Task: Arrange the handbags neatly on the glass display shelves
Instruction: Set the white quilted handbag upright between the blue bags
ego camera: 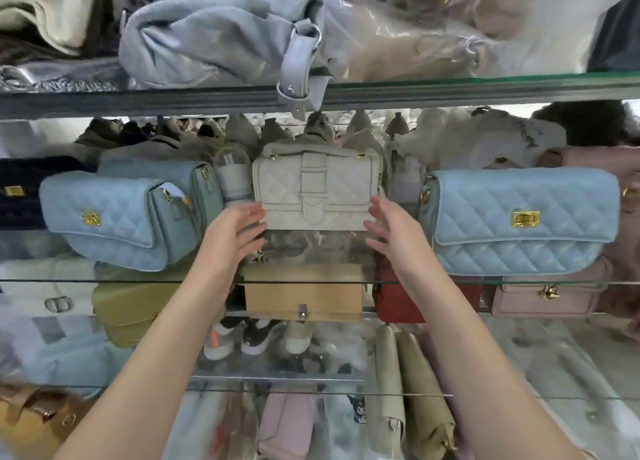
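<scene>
Item, just beyond my left hand (235, 231): pale blue quilted bag (114, 217), lying on the glass shelf (52, 281). Between both hands, whose fingers are spread and loose at its lower corners (contact unclear): cream quilted handbag (315, 191), upright. I judge it light, semi-stiff and smooth-faced, best taken by both short ends. Beyond my right hand (391, 231): second blue quilted bag (523, 217).

Tiered glass shelves (485, 89), soft daylight.

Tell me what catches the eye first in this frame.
A cream quilted handbag stands centre on the middle glass shelf, the left hand and right hand open beside its lower corners. A left blue bag and a right blue bag, quilted with gold clasps, flank it.
</scene>
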